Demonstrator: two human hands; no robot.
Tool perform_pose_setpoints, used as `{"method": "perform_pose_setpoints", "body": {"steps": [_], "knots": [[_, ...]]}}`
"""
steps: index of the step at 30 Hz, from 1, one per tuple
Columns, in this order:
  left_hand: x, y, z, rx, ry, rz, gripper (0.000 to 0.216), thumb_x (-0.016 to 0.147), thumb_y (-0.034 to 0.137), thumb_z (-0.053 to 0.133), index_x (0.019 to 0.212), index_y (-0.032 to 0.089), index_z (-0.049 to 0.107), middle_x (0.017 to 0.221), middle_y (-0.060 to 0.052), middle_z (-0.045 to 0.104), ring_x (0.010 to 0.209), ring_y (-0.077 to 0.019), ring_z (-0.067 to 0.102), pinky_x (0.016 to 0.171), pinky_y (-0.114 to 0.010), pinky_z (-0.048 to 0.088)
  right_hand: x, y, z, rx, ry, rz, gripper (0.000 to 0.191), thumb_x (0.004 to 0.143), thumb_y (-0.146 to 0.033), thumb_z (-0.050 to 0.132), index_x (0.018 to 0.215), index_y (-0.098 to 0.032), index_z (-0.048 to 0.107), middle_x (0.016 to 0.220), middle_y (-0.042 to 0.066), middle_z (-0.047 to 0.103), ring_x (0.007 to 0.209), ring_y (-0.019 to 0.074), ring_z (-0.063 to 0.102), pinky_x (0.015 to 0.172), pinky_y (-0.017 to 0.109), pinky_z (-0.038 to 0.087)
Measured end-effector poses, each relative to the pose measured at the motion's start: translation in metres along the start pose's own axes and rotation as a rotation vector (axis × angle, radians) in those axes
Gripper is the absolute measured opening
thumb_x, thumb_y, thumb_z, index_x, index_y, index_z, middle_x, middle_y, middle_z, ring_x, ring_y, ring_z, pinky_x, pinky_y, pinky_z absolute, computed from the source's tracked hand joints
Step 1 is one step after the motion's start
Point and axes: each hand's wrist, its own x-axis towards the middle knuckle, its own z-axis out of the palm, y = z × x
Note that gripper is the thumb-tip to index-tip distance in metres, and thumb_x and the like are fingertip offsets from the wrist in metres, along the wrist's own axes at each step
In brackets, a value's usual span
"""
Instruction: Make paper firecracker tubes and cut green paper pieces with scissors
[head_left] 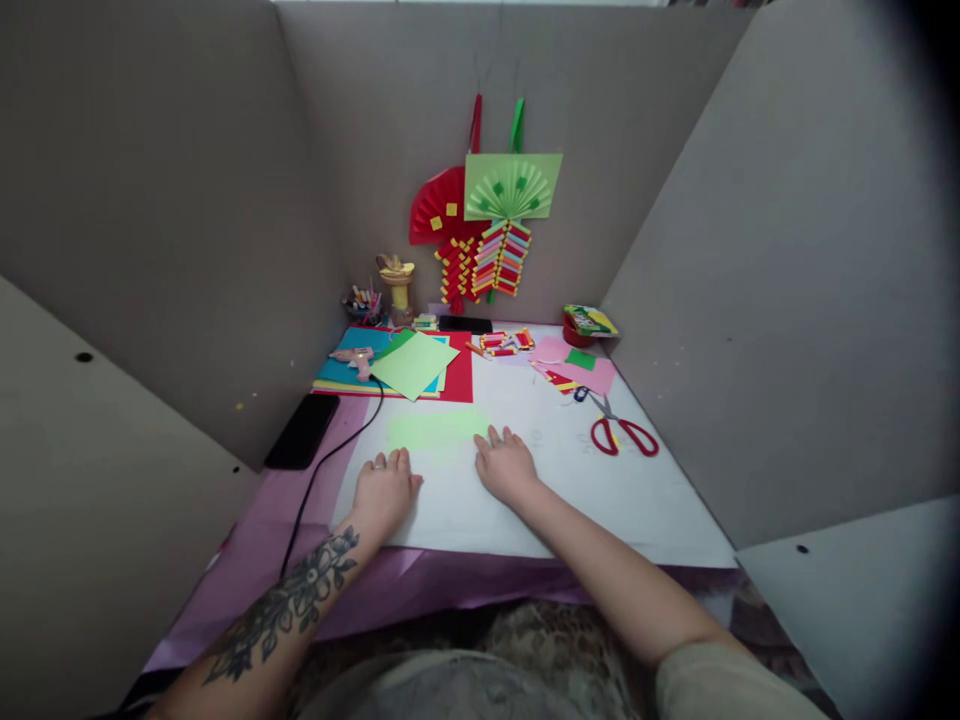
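A pale green paper rectangle [433,430], blurred at its edges, lies on the white sheet [465,510] ahead of my hands. My right hand [507,466] rests palm down with its fingers stretched out, fingertips at the paper's right end. Below the paper's left part, my left hand [386,490] lies on the sheet with its thumb apart; its fingers are foreshortened, and a gap shows between them and the paper. Nothing is visible in either hand. A light green square sheet [416,365] tops the stack of coloured papers behind.
A pink glue gun [358,360] lies on the stack, its black cord [319,470] trailing forward past a black phone [303,432]. Red-handled scissors [624,436] lie at right near pink paper [592,374]. Small paper rolls [506,343] sit behind. Paper fan decorations [513,190] hang on the grey back panel.
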Motion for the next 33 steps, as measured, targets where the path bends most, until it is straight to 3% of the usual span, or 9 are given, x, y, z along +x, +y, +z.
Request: {"method": "perform_pose_setpoints", "body": {"steps": [7, 12, 15, 19, 21, 24, 29, 33], "knots": [[-0.006, -0.002, -0.002, 0.044, 0.034, -0.097, 0.047, 0.086, 0.041, 0.041, 0.106, 0.002, 0.058, 0.103, -0.023, 0.060, 0.096, -0.0336, 0.054, 0.080, -0.044, 0.039, -0.004, 0.010, 0.004, 0.079, 0.036, 0.080, 0.048, 0.089, -0.032, 0.033, 0.133, -0.014, 0.043, 0.141, 0.014, 0.039, 0.131, 0.0327, 0.028, 0.101, 0.046, 0.022], [-0.006, -0.008, -0.006, 0.026, 0.014, -0.163, 0.051, 0.086, 0.044, 0.037, 0.103, 0.002, 0.059, 0.103, -0.024, 0.060, 0.097, -0.0335, 0.056, 0.080, -0.043, 0.042, -0.011, 0.016, 0.008, 0.204, 0.155, 0.108, 0.051, 0.088, -0.035, 0.037, 0.133, -0.012, 0.041, 0.140, 0.013, 0.042, 0.132, 0.0279, 0.027, 0.104, 0.041, 0.022], [0.002, -0.014, -0.007, 0.001, 0.089, -0.169, 0.050, 0.088, 0.039, 0.033, 0.116, 0.003, 0.054, 0.115, -0.024, 0.057, 0.106, -0.0342, 0.052, 0.083, -0.043, 0.042, -0.016, 0.048, 0.005, 0.282, 0.310, 0.226, 0.048, 0.088, -0.034, 0.037, 0.131, -0.012, 0.042, 0.129, 0.013, 0.052, 0.124, 0.0243, 0.039, 0.102, 0.035, 0.027], [0.028, -0.007, 0.000, -0.061, 0.170, -0.051, 0.056, 0.089, 0.040, 0.032, 0.135, 0.009, 0.038, 0.137, -0.018, 0.043, 0.129, -0.0347, 0.032, 0.099, -0.049, 0.031, -0.024, 0.122, -0.003, 0.204, 0.475, 0.641, 0.047, 0.085, -0.038, 0.042, 0.121, -0.007, 0.050, 0.120, 0.021, 0.053, 0.116, 0.0313, 0.043, 0.096, 0.041, 0.032], [0.046, 0.003, 0.006, -0.100, 0.134, -0.052, 0.060, 0.088, 0.044, 0.033, 0.138, 0.011, 0.034, 0.141, -0.017, 0.039, 0.132, -0.0364, 0.028, 0.101, -0.053, 0.028, -0.026, 0.155, -0.006, 0.154, 0.453, 0.815, 0.053, 0.083, -0.045, 0.045, 0.117, -0.006, 0.052, 0.117, 0.023, 0.053, 0.114, 0.0354, 0.045, 0.090, 0.046, 0.036], [0.068, 0.016, 0.017, -0.147, 0.091, -0.088, 0.064, 0.087, 0.049, 0.031, 0.140, 0.011, 0.032, 0.145, -0.017, 0.032, 0.134, -0.0389, 0.021, 0.102, -0.056, 0.024, -0.024, 0.182, -0.005, 0.115, 0.316, 0.850, 0.060, 0.078, -0.056, 0.048, 0.112, -0.008, 0.056, 0.115, 0.023, 0.054, 0.112, 0.0363, 0.047, 0.088, 0.046, 0.038], [0.080, 0.014, 0.029, -0.197, 0.031, -0.050, 0.062, 0.088, 0.052, 0.027, 0.139, 0.018, 0.034, 0.148, -0.014, 0.027, 0.136, -0.0379, 0.017, 0.104, -0.058, 0.019, -0.019, 0.186, 0.002, 0.070, 0.226, 0.798, 0.064, 0.073, -0.058, 0.049, 0.111, -0.007, 0.057, 0.114, 0.023, 0.057, 0.113, 0.0361, 0.048, 0.089, 0.047, 0.038], [0.076, -0.001, 0.028, -0.207, -0.016, 0.065, 0.059, 0.088, 0.051, 0.028, 0.140, 0.025, 0.032, 0.150, -0.009, 0.025, 0.137, -0.0331, 0.017, 0.105, -0.058, 0.017, -0.025, 0.192, 0.005, 0.126, 0.161, 0.853, 0.063, 0.072, -0.055, 0.048, 0.109, -0.005, 0.059, 0.110, 0.026, 0.058, 0.104, 0.0372, 0.054, 0.080, 0.047, 0.044]]}}
